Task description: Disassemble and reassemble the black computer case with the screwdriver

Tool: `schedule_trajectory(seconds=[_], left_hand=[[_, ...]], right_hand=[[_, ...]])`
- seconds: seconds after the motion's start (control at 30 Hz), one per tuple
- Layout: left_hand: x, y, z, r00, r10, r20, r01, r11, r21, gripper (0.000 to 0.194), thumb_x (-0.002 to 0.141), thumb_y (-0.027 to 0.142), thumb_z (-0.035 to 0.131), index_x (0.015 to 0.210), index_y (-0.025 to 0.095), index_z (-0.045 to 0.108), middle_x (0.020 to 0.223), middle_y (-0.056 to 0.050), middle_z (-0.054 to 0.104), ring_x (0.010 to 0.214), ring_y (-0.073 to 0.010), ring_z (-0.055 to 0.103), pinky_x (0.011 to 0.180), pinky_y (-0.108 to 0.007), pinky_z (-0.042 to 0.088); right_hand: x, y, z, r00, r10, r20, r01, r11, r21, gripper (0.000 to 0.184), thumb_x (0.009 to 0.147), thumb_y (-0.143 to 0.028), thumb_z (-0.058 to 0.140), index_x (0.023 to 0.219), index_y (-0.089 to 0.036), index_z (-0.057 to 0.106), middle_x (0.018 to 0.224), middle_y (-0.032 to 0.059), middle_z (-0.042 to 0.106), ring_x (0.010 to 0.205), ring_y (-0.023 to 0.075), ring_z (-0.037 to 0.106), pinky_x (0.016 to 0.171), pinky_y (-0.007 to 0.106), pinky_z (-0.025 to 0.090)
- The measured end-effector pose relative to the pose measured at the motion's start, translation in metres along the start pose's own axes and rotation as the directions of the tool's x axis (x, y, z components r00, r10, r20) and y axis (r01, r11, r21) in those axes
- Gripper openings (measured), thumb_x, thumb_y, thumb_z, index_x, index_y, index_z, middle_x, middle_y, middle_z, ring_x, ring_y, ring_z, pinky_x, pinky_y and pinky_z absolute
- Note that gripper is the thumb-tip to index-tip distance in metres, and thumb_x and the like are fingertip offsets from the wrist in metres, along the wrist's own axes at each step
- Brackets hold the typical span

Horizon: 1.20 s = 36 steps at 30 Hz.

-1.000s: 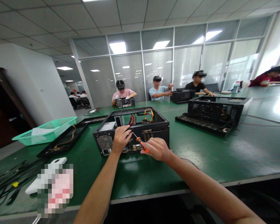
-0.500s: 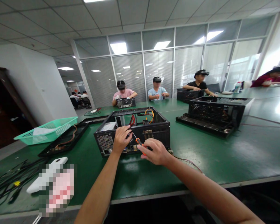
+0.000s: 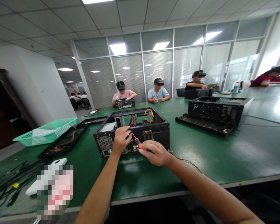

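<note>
A black computer case (image 3: 157, 128) lies on its side on the green table, its top side uncovered and its back panel facing me. Red and yellow cables show inside. My right hand (image 3: 156, 153) is closed around an orange-and-black screwdriver (image 3: 137, 142), whose shaft slants up and left toward the back panel. Close to the screwdriver's tip, my left hand (image 3: 121, 139) presses against the panel beside the power supply grille (image 3: 105, 143). Its fingers are bent together near the tip; what they pinch, if anything, is hidden.
Left stand a green basket (image 3: 25, 141), a black side panel (image 3: 63, 143), tangled black cables (image 3: 16, 180) and a white object (image 3: 46, 175). Another opened case (image 3: 214, 110) sits at right. Across the table, co-workers handle cases, among them a person in pink (image 3: 124, 94).
My right hand has shifted slightly on the screwdriver handle, its fingers now more extended. My left hand stays put. Across the table, the co-worker in black has moved their arms and turned their case.
</note>
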<state>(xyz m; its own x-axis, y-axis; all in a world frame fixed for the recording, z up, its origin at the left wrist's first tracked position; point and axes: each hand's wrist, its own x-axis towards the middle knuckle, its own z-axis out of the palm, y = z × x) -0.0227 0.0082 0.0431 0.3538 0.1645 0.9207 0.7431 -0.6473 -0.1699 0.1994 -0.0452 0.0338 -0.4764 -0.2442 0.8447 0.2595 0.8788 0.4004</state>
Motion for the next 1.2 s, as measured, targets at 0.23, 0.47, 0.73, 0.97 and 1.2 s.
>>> schedule_trajectory(seconds=[0.23,0.47,0.73,0.97,1.2], left_hand=[[0.0007,0.0,-0.0007,1.0,0.004,0.003,-0.004,1.0,-0.004,0.017,0.081,0.017,0.055,0.097,0.021,0.059,0.111,-0.008,0.062,0.107,-0.0211,0.056,0.092,-0.044,0.043],[0.0,-0.0003,0.0007,1.0,-0.002,-0.001,0.002,1.0,0.0,0.018,0.08,0.015,0.056,0.097,0.021,0.058,0.111,-0.007,0.062,0.107,-0.0205,0.056,0.093,-0.043,0.042],[0.0003,0.0003,-0.0002,1.0,0.0,0.001,0.0,1.0,0.002,0.018,0.08,0.015,0.055,0.098,0.021,0.058,0.111,-0.007,0.062,0.107,-0.0207,0.056,0.093,-0.043,0.042],[0.0011,0.0001,-0.002,1.0,0.009,0.01,-0.009,1.0,-0.002,0.018,0.081,0.016,0.054,0.099,0.021,0.057,0.111,-0.008,0.062,0.107,-0.0213,0.056,0.092,-0.045,0.043],[0.0004,-0.0016,-0.0014,1.0,0.022,0.01,-0.022,1.0,-0.004,0.018,0.082,0.017,0.054,0.099,0.021,0.058,0.112,-0.008,0.061,0.106,-0.0219,0.056,0.091,-0.046,0.043]], right_hand=[[-0.0037,-0.0004,0.0071,0.999,0.044,-0.012,-0.043,0.999,0.028,0.037,0.081,-0.01,0.057,0.117,-0.018,0.054,0.103,0.0081,0.06,0.091,0.0168,0.057,0.077,0.034,0.052],[-0.0048,0.0012,0.0052,0.998,0.064,0.001,-0.064,0.998,-0.01,0.032,0.082,-0.012,0.056,0.114,-0.018,0.056,0.103,0.0087,0.059,0.09,0.0162,0.057,0.077,0.034,0.051],[-0.0005,0.0007,0.002,0.999,0.046,-0.024,-0.047,0.999,-0.027,0.031,0.082,-0.012,0.056,0.113,-0.018,0.057,0.1,0.008,0.06,0.09,0.016,0.057,0.077,0.034,0.051],[0.0015,0.001,0.0002,0.998,0.051,-0.039,-0.053,0.997,-0.05,0.033,0.08,-0.013,0.061,0.112,-0.017,0.057,0.099,0.0075,0.06,0.089,0.0149,0.057,0.076,0.031,0.05],[0.0028,0.0018,-0.0022,0.997,0.036,-0.063,-0.039,0.998,-0.057,0.027,0.078,-0.021,0.065,0.104,-0.019,0.058,0.088,0.0052,0.059,0.081,0.0139,0.056,0.07,0.03,0.05]])
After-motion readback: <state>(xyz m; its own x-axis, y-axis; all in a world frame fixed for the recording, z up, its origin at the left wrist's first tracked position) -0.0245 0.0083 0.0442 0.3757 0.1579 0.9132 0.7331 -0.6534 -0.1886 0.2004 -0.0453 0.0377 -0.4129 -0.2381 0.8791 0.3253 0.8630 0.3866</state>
